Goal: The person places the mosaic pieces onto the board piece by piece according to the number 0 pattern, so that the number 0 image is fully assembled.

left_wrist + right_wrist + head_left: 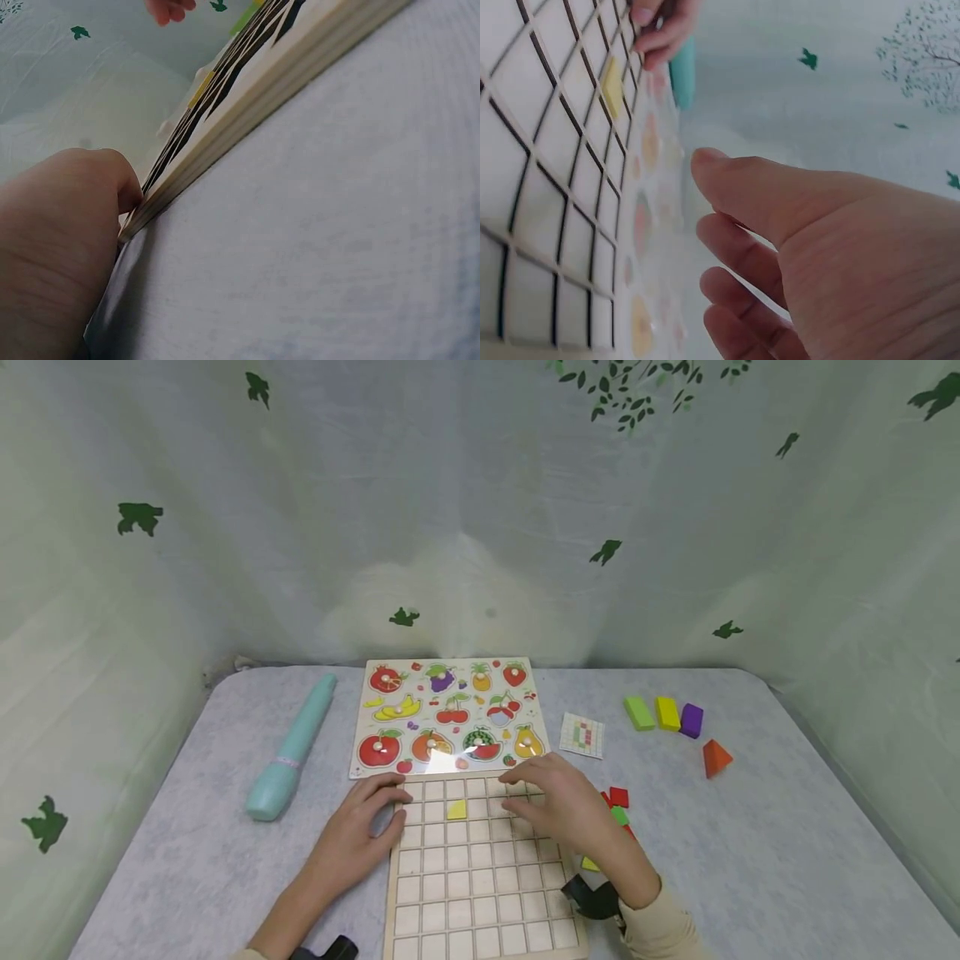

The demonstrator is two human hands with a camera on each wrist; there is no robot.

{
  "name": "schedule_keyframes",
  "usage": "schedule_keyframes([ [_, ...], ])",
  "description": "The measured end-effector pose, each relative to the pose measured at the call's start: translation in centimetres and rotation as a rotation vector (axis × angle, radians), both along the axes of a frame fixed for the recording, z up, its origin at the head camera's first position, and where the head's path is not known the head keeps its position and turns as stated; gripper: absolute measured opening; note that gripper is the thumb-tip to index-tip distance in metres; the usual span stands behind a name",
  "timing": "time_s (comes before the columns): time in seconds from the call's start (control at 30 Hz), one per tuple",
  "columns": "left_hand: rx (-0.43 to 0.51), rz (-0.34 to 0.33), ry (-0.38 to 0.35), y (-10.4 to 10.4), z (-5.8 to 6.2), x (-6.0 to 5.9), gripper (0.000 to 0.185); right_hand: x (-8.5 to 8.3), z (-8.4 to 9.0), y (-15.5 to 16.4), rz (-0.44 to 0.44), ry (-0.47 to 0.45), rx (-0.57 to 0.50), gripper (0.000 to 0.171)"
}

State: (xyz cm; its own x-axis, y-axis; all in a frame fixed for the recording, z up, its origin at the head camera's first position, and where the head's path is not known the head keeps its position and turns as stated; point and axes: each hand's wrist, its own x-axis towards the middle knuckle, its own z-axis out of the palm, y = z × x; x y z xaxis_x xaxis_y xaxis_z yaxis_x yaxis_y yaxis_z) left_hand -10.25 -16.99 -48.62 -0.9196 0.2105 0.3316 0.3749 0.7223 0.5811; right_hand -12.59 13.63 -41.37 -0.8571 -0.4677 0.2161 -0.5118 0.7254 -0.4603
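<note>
Beige sleeve and two hands at a gridded board

Nearest the camera, a beige sleeve (663, 928) is cut off at the lower right of the head view. Beside it, a black wrist device (596, 897) covers part of the right edge of a gridded wooden board (483, 883), which fills lower centre and runs out of the frame below. One yellow tile (457, 810) lies in its upper part.

The left hand (360, 831) rests its half-bent fingers on the board's upper-left edge, thumb and fingertips apart; how firmly they press cannot be told. The right hand (562, 802) hovers over the upper-right cells, fingers loosely curved, with nothing visible between thumb and fingertips.

Small red, green and yellow tiles (618, 797) are partly hidden by the right forearm, so their number is unclear. Glare blurs the lower edge of the fruit puzzle (416, 685), at centre; the printed card (582, 736) to its right is too small to read. Coloured blocks (667, 713) lie at right, and a turquoise object (292, 752), uncertain in kind, at left.
</note>
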Motion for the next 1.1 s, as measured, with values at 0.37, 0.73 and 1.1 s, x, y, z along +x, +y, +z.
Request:
schedule_keyframes([
  [0.37,0.002,0.002,-0.027,0.1,-0.1,0.1,0.016,-0.9,1.2,4.8,0.003,-0.062,-0.012,0.029],
  [0.73,0.001,-0.004,-0.009,0.0,-0.3,0.1,0.017,-2.2,-0.2,9.2,0.057,-0.312,0.005,0.029],
  [1.1,0.000,-0.008,0.014,-0.1,-0.2,-0.1,0.018,-3.1,-1.5,11.9,0.038,-0.437,0.031,0.031],
])
